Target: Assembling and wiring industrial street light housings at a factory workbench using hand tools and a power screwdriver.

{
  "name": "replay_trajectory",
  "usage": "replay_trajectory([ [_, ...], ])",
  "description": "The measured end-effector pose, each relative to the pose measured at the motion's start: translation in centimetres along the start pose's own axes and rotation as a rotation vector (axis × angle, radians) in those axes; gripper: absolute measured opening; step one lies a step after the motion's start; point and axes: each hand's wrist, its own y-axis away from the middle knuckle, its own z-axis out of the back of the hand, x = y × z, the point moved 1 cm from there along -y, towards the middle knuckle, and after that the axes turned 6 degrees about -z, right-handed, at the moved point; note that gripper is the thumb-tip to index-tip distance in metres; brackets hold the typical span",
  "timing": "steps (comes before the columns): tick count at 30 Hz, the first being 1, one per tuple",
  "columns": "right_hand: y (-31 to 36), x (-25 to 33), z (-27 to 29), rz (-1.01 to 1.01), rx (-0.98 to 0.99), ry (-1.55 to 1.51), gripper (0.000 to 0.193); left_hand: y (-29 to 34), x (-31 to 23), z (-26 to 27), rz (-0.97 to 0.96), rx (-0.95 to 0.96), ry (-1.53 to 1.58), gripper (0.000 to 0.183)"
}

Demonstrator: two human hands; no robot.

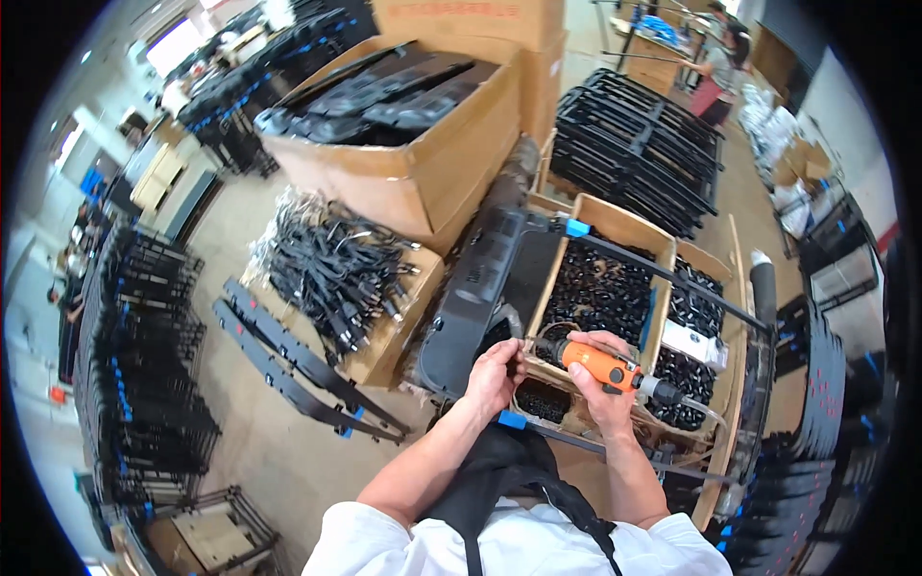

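My right hand (605, 389) is wrapped round an orange and black power screwdriver (597, 366). A hose (706, 408) runs off its right end, while its dark nose points left towards my other hand. My left hand (494, 376) is pinched close to that nose, at the near edge of the boxes; whatever its fingertips hold is too small to make out. Under and around both hands lies a black metal frame (672, 276) with blue corner pieces (576, 228). Beneath it are a box of small black parts (600, 288) and a smaller bin of dark bits (543, 400).
Left of the boxes stands a black panel (471, 288). A carton (384, 182) holds large black panels, and a heap of black cables (336, 264) lies before it. Two curved black bars (288, 355) stand farther left. Stacked frames (639, 144) rise behind; a person (715, 72) stands beyond.
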Motion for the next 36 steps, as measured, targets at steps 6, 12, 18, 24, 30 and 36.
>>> replay_trajectory([
  [6,-3.1,-0.3,-4.0,-0.004,0.153,0.027,0.050,-1.0,-3.3,0.2,0.041,-0.068,0.310,0.023],
  [12,-5.9,-2.0,-7.7,-0.019,0.152,0.062,0.051,-4.2,-5.8,1.3,0.116,-0.060,0.575,0.023],
  [18,-9.1,-2.5,-10.6,-0.071,0.117,0.182,0.054,-6.8,-7.9,2.2,0.145,-0.051,0.680,0.024],
  [24,-11.3,-2.7,-13.0,-0.146,0.091,0.267,0.053,-8.5,-9.1,2.9,0.217,-0.093,0.703,0.024],
  [30,-13.5,-2.3,-15.1,-0.200,0.130,0.309,0.052,-9.8,-9.8,3.5,0.239,-0.128,0.719,0.024],
  [36,-16.2,-2.2,-17.1,-0.234,0.146,0.374,0.054,-10.7,-10.9,3.8,0.224,-0.134,0.747,0.025],
])
